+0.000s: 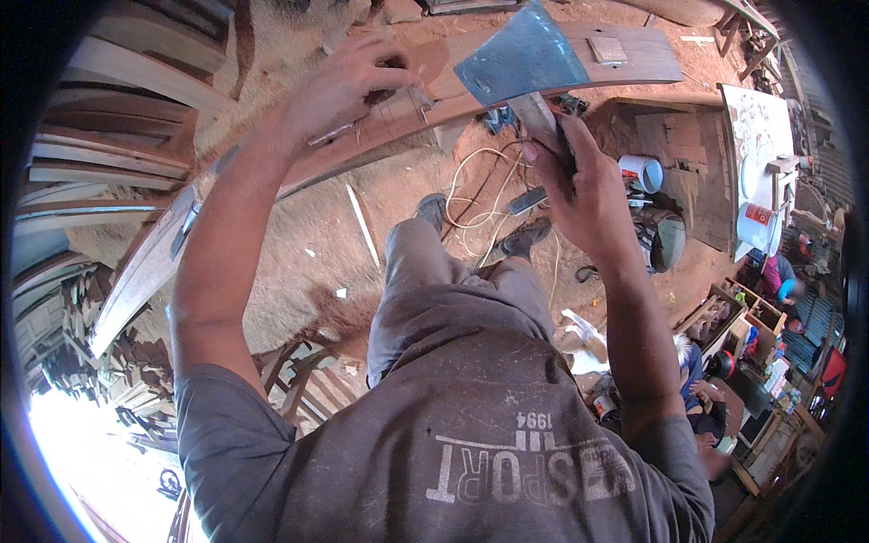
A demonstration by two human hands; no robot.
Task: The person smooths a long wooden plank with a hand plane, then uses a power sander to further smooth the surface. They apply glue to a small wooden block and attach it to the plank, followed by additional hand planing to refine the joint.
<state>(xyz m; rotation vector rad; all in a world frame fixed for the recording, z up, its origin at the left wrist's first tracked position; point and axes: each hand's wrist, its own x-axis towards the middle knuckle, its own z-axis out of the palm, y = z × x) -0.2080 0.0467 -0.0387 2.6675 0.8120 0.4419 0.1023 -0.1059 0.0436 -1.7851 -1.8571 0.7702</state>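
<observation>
My right hand (588, 185) is wrapped round the wooden handle (536, 119) of what looks like a hatchet, its broad blue-grey blade (520, 56) raised above a long wooden plank (625, 59). Over the same plank, further left, my left hand (371, 74) has its fingers curled, thumb and fingertips close together. Whatever it pinches, if anything, is too small to tell. Thin, nail-like pieces (387, 116) stand out of the plank just below that hand. The plank curves across the far side, and part of it lies behind the blade and my left arm.
A small wood block (607, 50) lies on the plank. Stacked boards (113, 145) fill the left. A yellowish cable (466, 176) loops by my feet on the sandy floor. Buckets (641, 174) stand at right, a white cat-like animal (587, 342) lies nearby, and people sit at lower right.
</observation>
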